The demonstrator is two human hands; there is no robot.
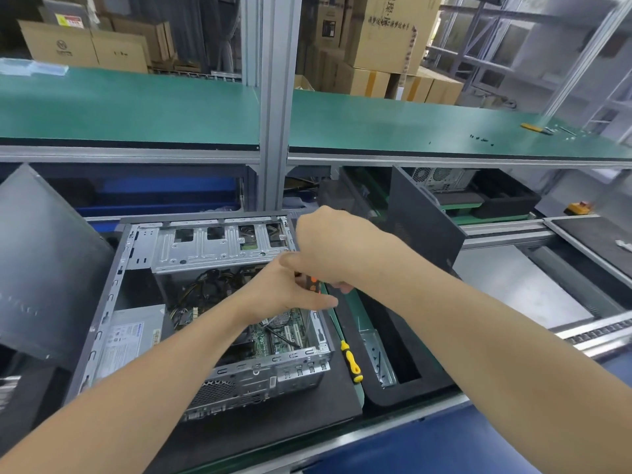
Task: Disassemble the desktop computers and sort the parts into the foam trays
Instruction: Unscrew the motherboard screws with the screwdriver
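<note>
Head view, open case (273, 378), yellow screwdriver (350, 360) just beside

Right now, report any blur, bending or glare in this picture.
Head view: the wide lens bows the green shelf and leans the right post; the upper right corner smears; the left hand, right hand and its orange screwdriver are slightly soft; the case is sharp; light is even, shadows soft, no hard glare.

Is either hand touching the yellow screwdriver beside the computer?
Apart. The head view shows the yellow screwdriver lying alone on black foam, clear of the left hand and the right hand, which grips an orange-handled tool.
</note>
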